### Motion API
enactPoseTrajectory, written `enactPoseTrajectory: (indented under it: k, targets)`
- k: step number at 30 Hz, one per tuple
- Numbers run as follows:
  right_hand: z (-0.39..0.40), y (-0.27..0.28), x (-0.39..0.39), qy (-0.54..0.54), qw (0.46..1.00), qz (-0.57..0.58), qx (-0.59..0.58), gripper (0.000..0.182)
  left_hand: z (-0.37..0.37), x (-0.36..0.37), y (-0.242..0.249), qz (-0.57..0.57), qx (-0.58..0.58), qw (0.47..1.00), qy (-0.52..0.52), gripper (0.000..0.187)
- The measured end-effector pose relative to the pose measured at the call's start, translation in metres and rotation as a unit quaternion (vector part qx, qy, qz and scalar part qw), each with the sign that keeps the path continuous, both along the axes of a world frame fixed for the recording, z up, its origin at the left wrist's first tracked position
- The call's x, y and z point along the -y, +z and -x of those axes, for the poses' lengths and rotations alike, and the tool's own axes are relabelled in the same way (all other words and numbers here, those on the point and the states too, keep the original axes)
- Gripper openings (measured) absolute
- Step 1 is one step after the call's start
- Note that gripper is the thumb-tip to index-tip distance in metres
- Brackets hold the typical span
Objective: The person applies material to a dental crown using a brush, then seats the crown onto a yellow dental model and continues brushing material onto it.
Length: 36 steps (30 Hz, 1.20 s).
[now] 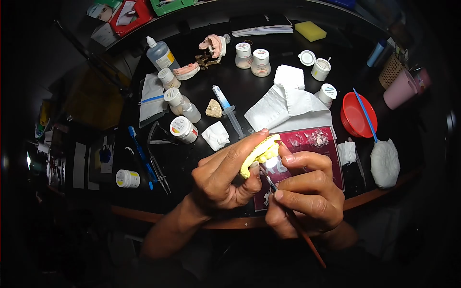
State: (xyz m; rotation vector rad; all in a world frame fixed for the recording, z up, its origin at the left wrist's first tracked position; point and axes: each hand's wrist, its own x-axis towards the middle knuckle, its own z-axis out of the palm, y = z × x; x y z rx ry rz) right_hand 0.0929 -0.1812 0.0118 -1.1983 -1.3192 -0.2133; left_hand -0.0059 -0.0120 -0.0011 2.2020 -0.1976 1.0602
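A yellow dental cast [261,154] is gripped in my left hand [225,168], between the thumb below and the fingers above. My right hand [312,192] pinches a thin brush [300,225] with a reddish-brown handle and a metal collar. The brush tip points up at the lower side of the cast; whether it touches is hard to make out. Under both hands lies a dark red mixing slab [331,158] with whitish powder smears [317,138]. A white cloth [288,108] lies just beyond it.
Left stand several white-lidded jars [184,128], a bottle [162,54], a syringe [228,110], tweezers [160,175] and a blue toothbrush [140,153]. A pink jaw model on an articulator [213,46] sits behind. Right are a red bowl [350,120] and a white pad [385,163].
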Motion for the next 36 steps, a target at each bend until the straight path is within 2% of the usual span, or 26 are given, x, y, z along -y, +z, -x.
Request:
enactPoseTrajectory:
  k: [25,36]
  targets:
    - [0.0011,-0.0045,0.0006,-0.002,1.000,-0.003,0.015,0.026,-0.0011,-0.0012,0.0009,-0.020,0.010,1.000,-0.015,0.043]
    - [0.0033,0.0037,0.0045,-0.011,1.000,0.011,-0.016,0.017,-0.0028,-0.0023,0.0014,-0.025,0.020,0.999,-0.023,0.042]
